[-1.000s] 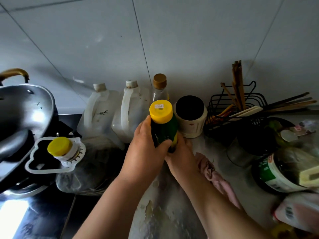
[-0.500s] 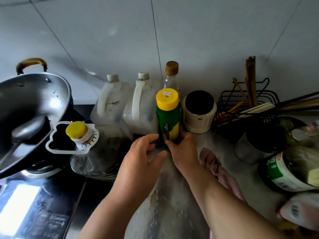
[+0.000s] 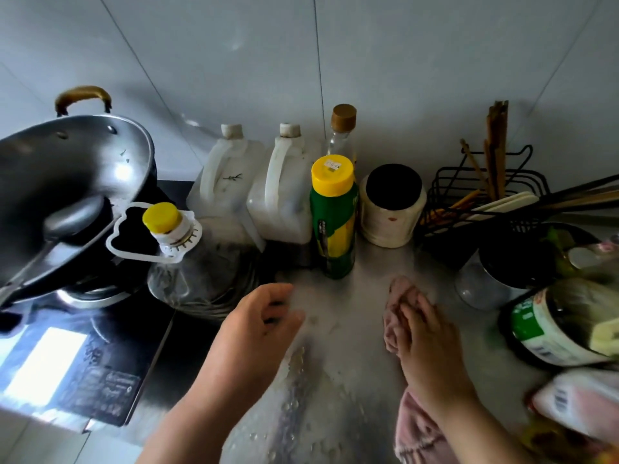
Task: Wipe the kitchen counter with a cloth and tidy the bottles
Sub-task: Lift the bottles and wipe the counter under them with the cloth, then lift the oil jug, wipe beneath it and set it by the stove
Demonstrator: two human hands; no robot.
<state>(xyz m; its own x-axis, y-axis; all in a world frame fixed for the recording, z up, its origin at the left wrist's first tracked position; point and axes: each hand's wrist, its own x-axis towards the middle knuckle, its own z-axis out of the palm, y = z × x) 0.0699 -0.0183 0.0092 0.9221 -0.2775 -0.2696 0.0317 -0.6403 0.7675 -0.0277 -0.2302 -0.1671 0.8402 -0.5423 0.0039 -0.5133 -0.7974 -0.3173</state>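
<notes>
A green bottle [image 3: 335, 226] with a yellow cap stands upright on the wet steel counter [image 3: 338, 349], in the back row next to two white jugs [image 3: 284, 195] and a cork-topped glass bottle [image 3: 341, 135]. My left hand [image 3: 254, 333] hovers over the counter below the bottle, empty, fingers loosely curled apart. My right hand [image 3: 425, 343] presses down on a pink cloth [image 3: 398, 309] that lies on the counter and trails back under my forearm.
A wok [image 3: 60, 182] sits on the black stove [image 3: 83, 363] at left, with a large yellow-capped oil jug [image 3: 201, 262] beside it. A white jar [image 3: 392, 209], a wire utensil rack [image 3: 485, 192], a steel cup [image 3: 492, 276] and a tipped green-labelled bottle [image 3: 556, 326] crowd the right.
Both hands let go of the green bottle, which now stands in the back row. My left hand drew back and my right hand moved onto the pink cloth.
</notes>
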